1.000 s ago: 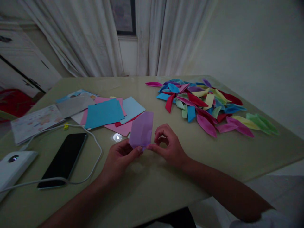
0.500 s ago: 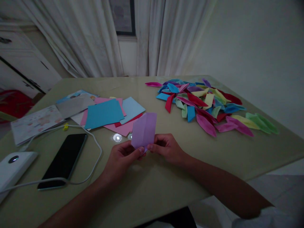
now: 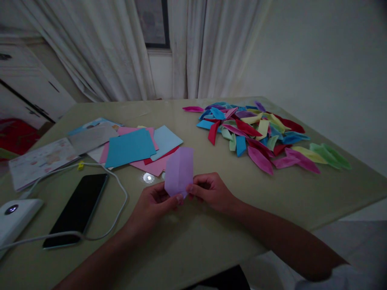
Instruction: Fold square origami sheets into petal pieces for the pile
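Observation:
A piece of purple paper [image 3: 180, 169] stands upright between my hands, with a crease down its middle and its lower corners folded. My left hand [image 3: 157, 203] pinches its bottom left edge, thumb in front and fingers behind. At the bottom right corner, my right hand [image 3: 210, 189] grips the same paper between thumb and curled fingers. Both thumbs nearly meet at the lower edge. Behind the paper lie loose sheets, among them a teal sheet [image 3: 131, 147], a light blue sheet [image 3: 166, 141] and a pink sheet [image 3: 151, 164].
A heap of folded colourful paper pieces [image 3: 242, 129] covers the table's [image 3: 287, 201] back right. On the left are a black phone [image 3: 78, 209], a white power bank [image 3: 21, 217] with a white cable [image 3: 122, 189], and a printed booklet [image 3: 45, 161]. Curtains [image 3: 99, 52] hang behind.
The purple paper's bottom folds have shifted slightly, and its top has turned a little to the left. Both hands keep their hold. The whole view has moved slightly.

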Motion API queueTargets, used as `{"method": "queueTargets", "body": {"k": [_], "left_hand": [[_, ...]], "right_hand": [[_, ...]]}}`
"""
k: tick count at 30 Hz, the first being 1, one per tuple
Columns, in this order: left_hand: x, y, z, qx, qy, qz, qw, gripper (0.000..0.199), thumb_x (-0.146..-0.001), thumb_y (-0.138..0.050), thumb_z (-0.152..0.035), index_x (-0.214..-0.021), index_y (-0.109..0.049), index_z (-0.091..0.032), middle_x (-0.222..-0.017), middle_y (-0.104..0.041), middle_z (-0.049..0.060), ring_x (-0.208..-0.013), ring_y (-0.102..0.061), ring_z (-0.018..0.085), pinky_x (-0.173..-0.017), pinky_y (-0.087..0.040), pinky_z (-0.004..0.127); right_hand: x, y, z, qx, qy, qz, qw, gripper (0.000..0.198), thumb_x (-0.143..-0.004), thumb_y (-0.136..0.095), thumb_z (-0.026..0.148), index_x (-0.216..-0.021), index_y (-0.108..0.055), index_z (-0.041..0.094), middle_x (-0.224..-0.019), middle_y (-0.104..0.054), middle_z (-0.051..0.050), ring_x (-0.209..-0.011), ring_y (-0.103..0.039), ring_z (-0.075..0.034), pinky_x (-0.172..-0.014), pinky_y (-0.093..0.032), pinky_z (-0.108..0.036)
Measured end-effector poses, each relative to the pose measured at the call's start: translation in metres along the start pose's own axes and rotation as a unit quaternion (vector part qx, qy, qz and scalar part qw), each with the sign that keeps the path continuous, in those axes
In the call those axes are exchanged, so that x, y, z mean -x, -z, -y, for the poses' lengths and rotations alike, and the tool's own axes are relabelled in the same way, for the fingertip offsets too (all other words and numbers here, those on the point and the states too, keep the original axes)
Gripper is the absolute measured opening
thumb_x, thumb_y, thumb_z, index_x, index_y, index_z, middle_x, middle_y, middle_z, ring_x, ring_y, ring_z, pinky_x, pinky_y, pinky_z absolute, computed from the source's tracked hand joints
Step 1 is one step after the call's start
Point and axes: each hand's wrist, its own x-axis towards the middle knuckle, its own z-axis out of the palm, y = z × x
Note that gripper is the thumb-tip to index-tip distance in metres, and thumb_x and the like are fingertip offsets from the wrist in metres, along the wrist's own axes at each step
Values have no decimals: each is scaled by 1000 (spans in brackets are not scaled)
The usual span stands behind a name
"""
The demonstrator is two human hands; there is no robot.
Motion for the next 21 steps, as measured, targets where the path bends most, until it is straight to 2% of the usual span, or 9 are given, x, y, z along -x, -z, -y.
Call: {"method": "queueTargets", "body": {"k": [3, 7, 11, 15, 21], "left_hand": [[0, -1, 3, 3, -1, -8, 1000, 32, -79, -93, -44, -101, -86, -20, -89, -83, 8, -76, -72, 19, -68, -57, 27], [-1, -2, 3, -12, -22, -20, 999, 31, -83, -89, -47, -95, -85, -18, -82, -80, 7, -71, -68, 17, -65, -54, 25], [-2, -2, 0, -5, -27, -20, 999, 29, -81, -91, -44, -94, -86, -19, -78, -78, 5, -71, -68, 17, -65, -54, 24], [-4, -2, 2, 28, -8, 16, 999, 37, -74, -96, -36, -107, -85, -22, -95, -83, 6, -89, -76, 22, -81, -60, 30], [5, -7, 11, 2, 31, 107, 994, 37, -75, -96, -35, -106, -83, -20, -95, -83, 8, -79, -75, 21, -71, -58, 29]], "right_hand": [[0, -1, -2, 2, 0, 3, 1000, 46, -81, -89, 55, -69, -69, 15, -61, -55, 3, -57, -46, -9, -53, -32, -24], [0, -1, -2, 21, -4, 7, 1000, 44, -86, -84, 53, -69, -69, 15, -60, -59, 2, -55, -48, -9, -52, -34, -24], [0, 0, 0, 30, -2, -5, 1000, 43, -84, -86, 51, -67, -69, 16, -54, -57, 4, -50, -46, -9, -49, -31, -24], [1, 0, 1, 47, 16, -46, 998, 41, -84, -87, 48, -66, -69, 15, -57, -55, 3, -53, -45, -9, -51, -31, -24], [-2, 6, 5, -13, -7, -39, 999, 49, -86, -81, 61, -72, -69, 15, -59, -53, 3, -53, -44, -10, -49, -31, -24]]}}
